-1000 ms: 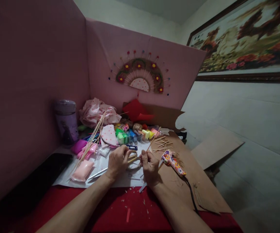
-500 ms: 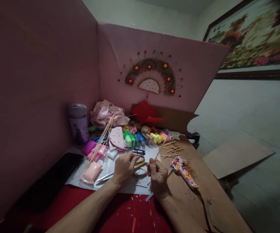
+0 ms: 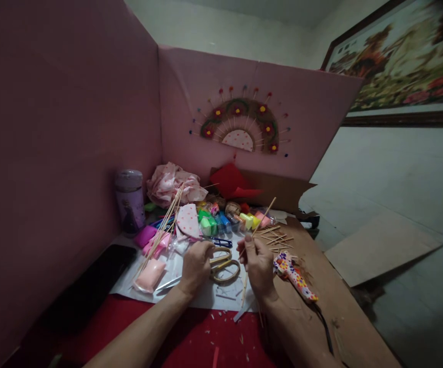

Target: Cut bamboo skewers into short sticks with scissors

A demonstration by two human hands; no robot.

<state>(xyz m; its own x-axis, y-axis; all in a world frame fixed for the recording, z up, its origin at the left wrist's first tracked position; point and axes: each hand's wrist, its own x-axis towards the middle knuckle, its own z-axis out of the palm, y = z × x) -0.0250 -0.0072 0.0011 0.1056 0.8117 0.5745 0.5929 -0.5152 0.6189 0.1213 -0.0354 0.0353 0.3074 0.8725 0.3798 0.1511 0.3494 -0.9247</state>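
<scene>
My right hand is closed in a pinch on a thin bamboo skewer that slants up to the right and pokes out below the hand. My left hand rests curled on the gold handles of a pair of scissors lying on the white sheet. The two hands sit a short gap apart above the sheet.
A spotted glue gun lies right of my hand on brown cardboard. Cut sticks, clay packs, long skewers, a purple cup and pink cloth crowd the back. A pink board with a fan walls the area.
My right hand has lifted the skewer and turned it more upright. My left hand has stayed on the scissors' handles. The camera view has shifted slightly.
</scene>
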